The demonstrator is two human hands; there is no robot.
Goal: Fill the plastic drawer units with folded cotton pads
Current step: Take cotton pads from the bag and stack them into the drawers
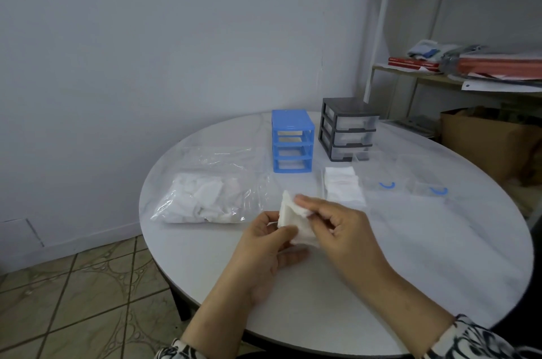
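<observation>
In the head view, the left hand [265, 237] and the right hand [337, 229] pinch together one white cotton pad [293, 216] above the middle of the round table [440, 256]. The empty blue drawer unit [291, 144] and the grey drawer unit [346, 127] stand near the far edge.

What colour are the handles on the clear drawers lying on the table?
Blue, curved handles on the clear drawers, best seen in the head view.

Both hands, left [265, 237] and right [337, 226], meet with fingers curled.
</observation>
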